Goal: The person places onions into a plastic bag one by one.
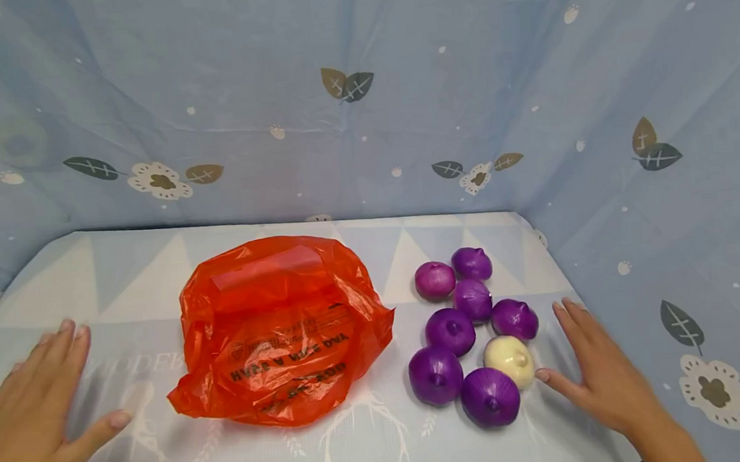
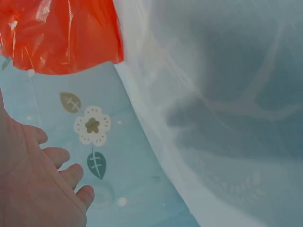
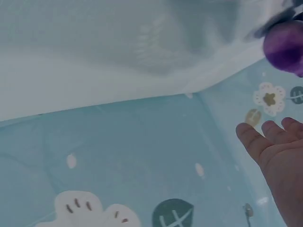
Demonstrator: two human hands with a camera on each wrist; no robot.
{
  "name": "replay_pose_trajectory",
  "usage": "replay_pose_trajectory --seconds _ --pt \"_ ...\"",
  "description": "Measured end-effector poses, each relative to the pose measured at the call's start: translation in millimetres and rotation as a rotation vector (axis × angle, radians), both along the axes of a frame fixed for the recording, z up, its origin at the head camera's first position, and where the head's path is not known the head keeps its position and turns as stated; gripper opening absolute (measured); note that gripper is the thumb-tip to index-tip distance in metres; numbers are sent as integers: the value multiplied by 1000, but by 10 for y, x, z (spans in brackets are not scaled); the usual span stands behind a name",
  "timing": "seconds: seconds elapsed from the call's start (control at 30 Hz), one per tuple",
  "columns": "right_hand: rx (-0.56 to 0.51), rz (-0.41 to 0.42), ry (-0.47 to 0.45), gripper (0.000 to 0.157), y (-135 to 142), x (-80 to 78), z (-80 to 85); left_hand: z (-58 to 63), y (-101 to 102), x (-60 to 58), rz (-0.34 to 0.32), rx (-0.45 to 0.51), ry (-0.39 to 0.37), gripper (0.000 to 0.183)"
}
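Observation:
My left hand (image 1: 39, 416) is on the left with its fingers extended and thumb out, holding nothing. To its right lies a crumpled red plastic bag (image 1: 280, 332) with dark print on it; part of the bag (image 2: 61, 38) also shows in the left wrist view. On the right side, my right hand (image 1: 606, 375) has straight fingers and is also without anything in it. Its thumb tip comes close to a pale white onion (image 1: 509, 361). Around that lie several purple onions (image 1: 436, 375) in a loose cluster; one purple onion (image 3: 286, 47) appears in the right wrist view.
Everything lies on a table with a pale patterned cloth (image 1: 374, 448). Blue curtains (image 1: 253, 66) printed with leaves and flowers hang behind the table and along its right side. The table's far edge runs just behind the bag and onions.

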State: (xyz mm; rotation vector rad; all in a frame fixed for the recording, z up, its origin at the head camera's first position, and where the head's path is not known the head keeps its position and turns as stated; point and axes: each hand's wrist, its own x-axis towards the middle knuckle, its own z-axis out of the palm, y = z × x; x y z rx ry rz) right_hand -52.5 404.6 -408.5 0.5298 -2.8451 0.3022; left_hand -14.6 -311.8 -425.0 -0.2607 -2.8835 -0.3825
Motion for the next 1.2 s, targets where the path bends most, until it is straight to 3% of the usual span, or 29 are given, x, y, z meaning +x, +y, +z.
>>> replay_pose_trajectory --seconds 0.37,0.63,0.93,1.07,1.2 --pt "17 28 -3 117 -330 171 84 62 249 56 -75 48 -7 128" --pt "69 36 11 115 -564 301 79 240 489 27 62 108 -350 135" --pt "143 68 -17 98 -772 394 85 309 695 43 91 112 -367 132" --pt "152 90 -44 98 -835 426 62 338 784 55 129 130 -390 119" --pt "155 139 -16 96 -861 448 9 354 852 67 142 155 -383 108"
